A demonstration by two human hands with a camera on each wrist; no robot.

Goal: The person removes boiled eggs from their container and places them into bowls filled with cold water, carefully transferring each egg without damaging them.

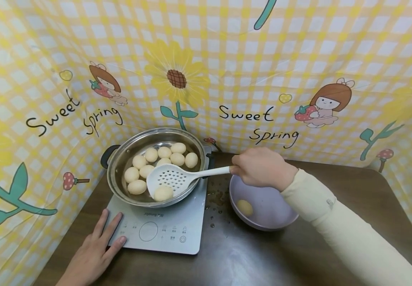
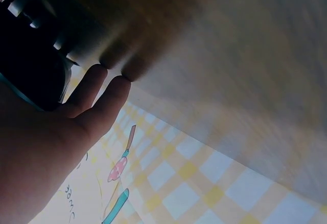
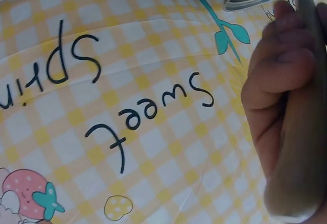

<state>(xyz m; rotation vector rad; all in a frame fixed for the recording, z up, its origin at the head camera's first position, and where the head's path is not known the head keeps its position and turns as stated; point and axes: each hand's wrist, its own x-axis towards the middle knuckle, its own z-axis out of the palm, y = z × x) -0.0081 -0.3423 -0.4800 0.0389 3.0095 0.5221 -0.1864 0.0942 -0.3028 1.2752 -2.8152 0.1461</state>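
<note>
My right hand (image 1: 263,169) grips the handle of a white slotted skimmer (image 1: 171,178); the right wrist view shows its fingers curled round that handle (image 3: 306,112). The skimmer's bowl is over the steel pot (image 1: 113,180), with one egg (image 1: 164,194) at its near edge. Several more pale eggs (image 1: 139,161) lie in the pot around it. Fingers spread, my left hand (image 1: 93,248) rests at the left front edge of the white induction cooker (image 1: 156,238) under the pot. Below my right forearm stands a purple bowl (image 1: 263,224) with one egg (image 1: 244,207) inside.
Water drops (image 1: 212,217) dot the brown table (image 1: 234,262) between cooker and bowl. The pot's black side handle (image 1: 109,155) sticks out at the left. A yellow checked cloth (image 1: 227,59) covers the walls behind and beside the table.
</note>
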